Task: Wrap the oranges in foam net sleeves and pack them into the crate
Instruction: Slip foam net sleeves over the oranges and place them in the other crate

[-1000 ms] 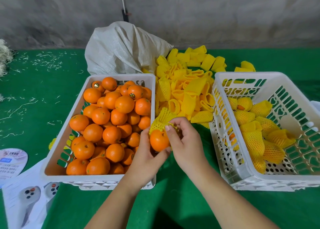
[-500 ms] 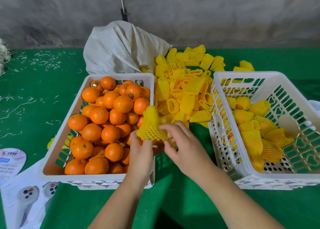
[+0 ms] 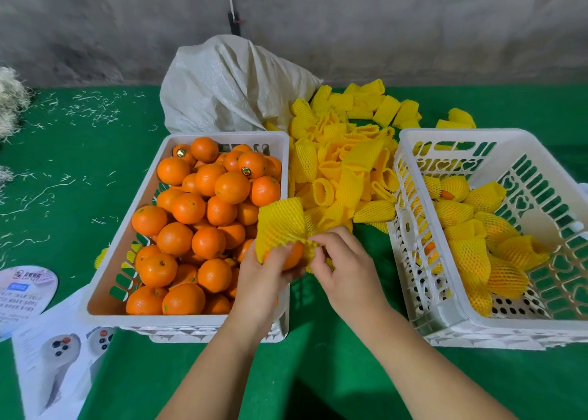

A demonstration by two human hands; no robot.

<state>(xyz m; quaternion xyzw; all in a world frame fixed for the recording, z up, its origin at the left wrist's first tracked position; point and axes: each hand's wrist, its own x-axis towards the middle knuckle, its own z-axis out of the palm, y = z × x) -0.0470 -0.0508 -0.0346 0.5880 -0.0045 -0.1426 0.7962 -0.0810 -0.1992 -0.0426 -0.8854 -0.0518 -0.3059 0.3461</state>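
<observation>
My left hand (image 3: 265, 271) grips an orange (image 3: 294, 255) partly covered by a yellow foam net sleeve (image 3: 281, 224), over the near right corner of the left crate. My right hand (image 3: 342, 260) pinches the sleeve's right edge. The left white crate (image 3: 105, 257) is full of bare oranges (image 3: 203, 209). The right white crate (image 3: 426, 295) holds several wrapped oranges (image 3: 471, 254). A pile of loose yellow sleeves (image 3: 343, 168) lies between the crates.
A white woven sack (image 3: 229, 85) lies behind the left crate. Printed leaflets (image 3: 54, 356) and a round card (image 3: 22, 292) sit at the near left on the green table cover (image 3: 63, 171). Pale shreds are scattered at the far left.
The sleeve, first bunched behind the bare orange, has been drawn over its top. Both hands shifted slightly while working it down; the orange is now mostly hidden.
</observation>
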